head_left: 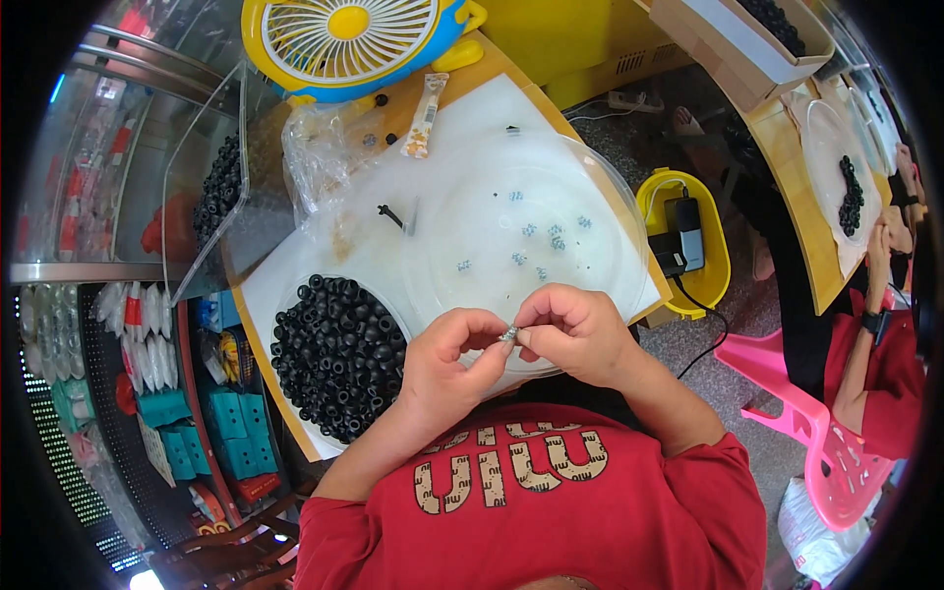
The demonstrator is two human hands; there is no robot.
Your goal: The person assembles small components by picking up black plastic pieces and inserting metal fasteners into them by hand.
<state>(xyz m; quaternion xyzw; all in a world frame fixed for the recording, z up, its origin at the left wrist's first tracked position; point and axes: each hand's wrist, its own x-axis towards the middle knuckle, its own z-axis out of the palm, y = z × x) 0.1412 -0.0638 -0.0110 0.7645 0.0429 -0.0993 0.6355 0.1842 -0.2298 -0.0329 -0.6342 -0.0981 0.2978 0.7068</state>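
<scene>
both hands meet over the near rim of the clear round tray (590, 167), the left hand (447, 364) and right hand (575, 329) pinching one small silvery part (508, 335) between their fingertips. a few similar small parts (536, 241) lie scattered on the tray, and a pile of black rings (339, 354) sits just left of the hands.

Teal boxes (231, 423) on the left shelf; clear plastic bag (320, 157) beside the fan (349, 39).

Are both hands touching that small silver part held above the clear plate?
Touching. The head view shows the left hand and right hand pinching the small silver part between their fingertips, with no gap visible.
</scene>
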